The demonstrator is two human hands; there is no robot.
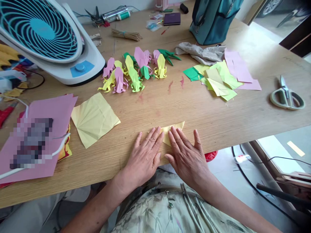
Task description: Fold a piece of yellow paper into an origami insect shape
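Pale leaf-print garment with cords

1 white-and-blue fan | teal bag behind grey cloth | purple notebook

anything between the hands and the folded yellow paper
Nothing visible: the left hand and right hand both rest directly on the folded yellow paper. The creased yellow sheet lies apart, off to the left.

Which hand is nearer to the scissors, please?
The right hand, resting on the folded yellow paper, left of the scissors. The left hand rests on the same paper, farther left.
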